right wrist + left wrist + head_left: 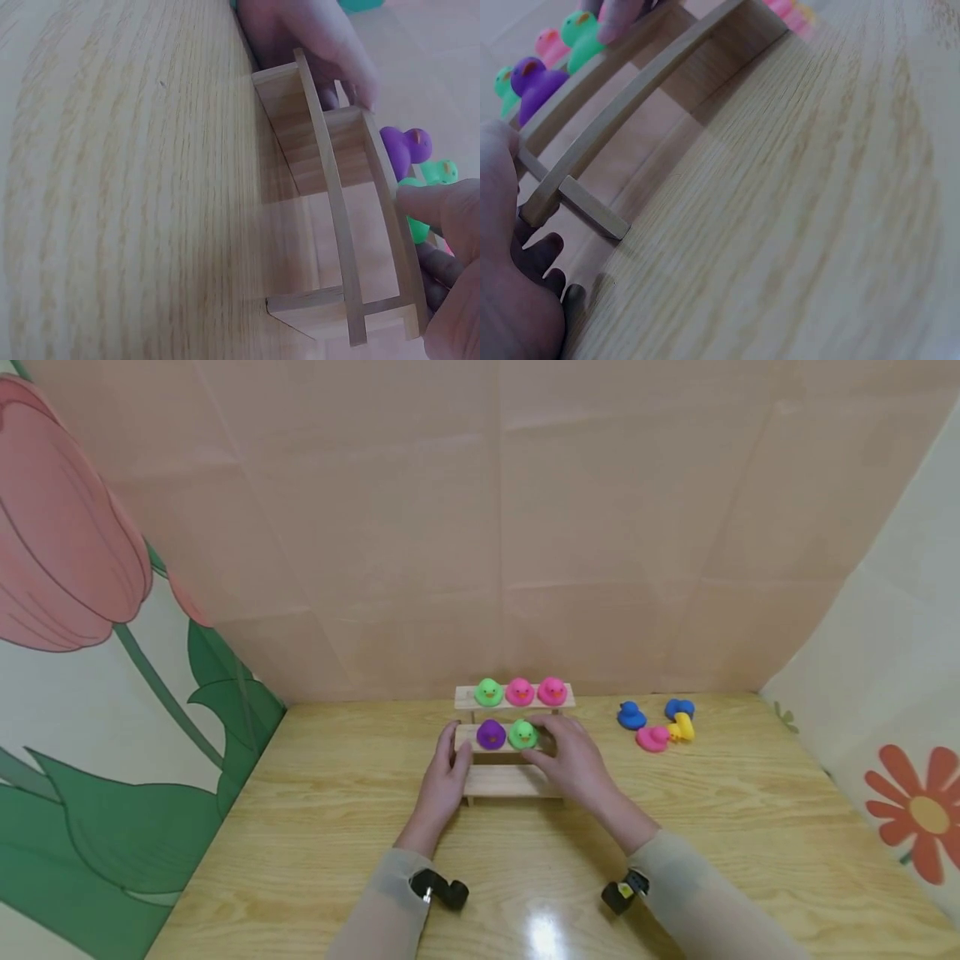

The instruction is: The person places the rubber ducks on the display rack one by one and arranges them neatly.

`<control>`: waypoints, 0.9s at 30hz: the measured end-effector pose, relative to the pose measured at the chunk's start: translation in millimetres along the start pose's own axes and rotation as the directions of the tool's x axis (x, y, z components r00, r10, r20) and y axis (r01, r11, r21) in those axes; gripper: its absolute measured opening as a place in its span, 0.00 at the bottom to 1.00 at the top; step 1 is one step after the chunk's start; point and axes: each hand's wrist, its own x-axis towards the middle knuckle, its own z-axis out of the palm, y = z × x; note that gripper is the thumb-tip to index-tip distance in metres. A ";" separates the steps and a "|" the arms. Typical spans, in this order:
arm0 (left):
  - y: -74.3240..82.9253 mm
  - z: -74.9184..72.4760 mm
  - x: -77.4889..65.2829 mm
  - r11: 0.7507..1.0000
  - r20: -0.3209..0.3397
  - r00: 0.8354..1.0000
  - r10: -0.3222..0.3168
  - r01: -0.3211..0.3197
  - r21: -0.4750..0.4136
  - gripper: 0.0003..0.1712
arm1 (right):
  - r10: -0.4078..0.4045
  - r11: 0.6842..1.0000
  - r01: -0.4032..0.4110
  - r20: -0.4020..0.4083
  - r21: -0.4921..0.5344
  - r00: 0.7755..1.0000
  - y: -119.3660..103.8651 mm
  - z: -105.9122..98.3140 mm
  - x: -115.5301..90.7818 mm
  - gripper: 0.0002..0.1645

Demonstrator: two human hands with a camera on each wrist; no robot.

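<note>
A small three-tier wooden stand rises in steps on the table. On its middle tier sit a purple rubber duck and, to the right, a green rubber duck. My left hand holds the stand's left end, thumb in front and fingers round the side. My right hand pinches the green duck from its right side, the thumb low by the shelf edge and the fingers partly hidden behind. Along the top tier stand another green duck and two pink ducks.
Right of the stand, a loose group lies on the table: two blue ducks, a pink duck and a yellow duck. A pinkish sheet hangs behind, with printed flower panels at both sides.
</note>
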 end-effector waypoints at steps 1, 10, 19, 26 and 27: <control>-0.2 0.0 0.4 1.000 0.000 1.000 0.001 -0.001 -0.001 0.39 | 0.002 1.000 -0.002 0.000 -0.002 1.000 -0.2 0.3 0.3 0.32; -0.3 0.2 1.1 1.000 0.000 1.000 0.010 -0.010 -0.014 0.38 | 0.010 1.000 -0.010 0.006 -0.022 1.000 0.7 2.4 2.9 0.31; -0.8 -0.6 0.3 1.000 0.000 1.000 0.001 -0.001 0.002 0.38 | 0.004 1.000 -0.004 -0.002 -0.008 1.000 0.8 2.6 1.5 0.33; -0.6 -0.1 1.0 1.000 0.004 1.000 -0.008 0.008 0.003 0.38 | -0.004 1.000 0.005 -0.047 0.025 0.999 1.9 -7.5 -9.9 0.33; -0.8 -0.1 1.2 1.000 0.003 1.000 -0.006 0.006 0.005 0.38 | -0.003 1.000 0.005 -0.053 0.027 0.999 2.9 -9.5 -11.8 0.33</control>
